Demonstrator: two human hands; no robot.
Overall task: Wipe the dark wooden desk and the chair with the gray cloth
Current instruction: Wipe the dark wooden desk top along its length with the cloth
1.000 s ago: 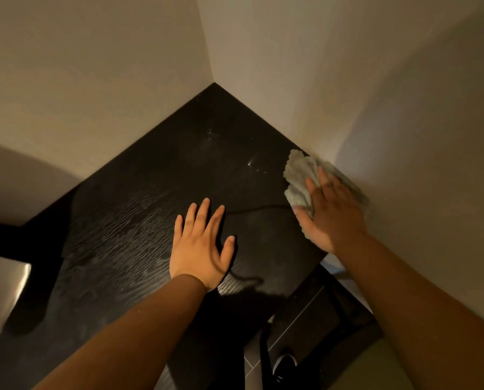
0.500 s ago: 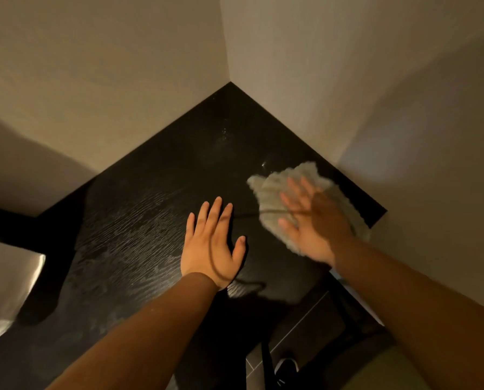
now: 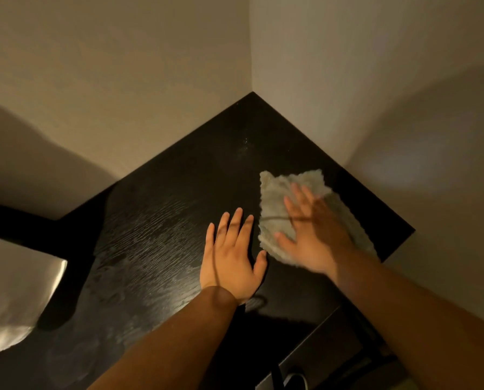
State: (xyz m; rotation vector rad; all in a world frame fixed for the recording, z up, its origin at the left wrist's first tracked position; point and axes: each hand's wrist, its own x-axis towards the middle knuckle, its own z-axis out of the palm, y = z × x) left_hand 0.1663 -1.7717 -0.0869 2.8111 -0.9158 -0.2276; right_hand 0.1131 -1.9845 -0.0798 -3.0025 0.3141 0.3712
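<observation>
Two bare hands, both on one dark wooden desk point(image 3: 165, 220) with visible grain, set into the corner of two plain beige walls point(image 3: 122, 80).

Left hand point(image 3: 232, 257): flat, palm down, fingers straight and slightly spread, resting on the desk top, holding nothing.

Right hand point(image 3: 311, 235): blurred, palm down, fingers extended and spread, pressing on one crumpled pale gray terry cloth point(image 3: 274, 198), with no visible curl around it.

Cloth: lies on the desk just right of the left hand, its near corner close beside that hand's thumb, its far side toward the right wall.

One pale rounded item point(image 3: 16, 291), left of the desk, kind unclear.

One thin dark cord point(image 3: 276, 217) crosses the left hand and the cloth.
</observation>
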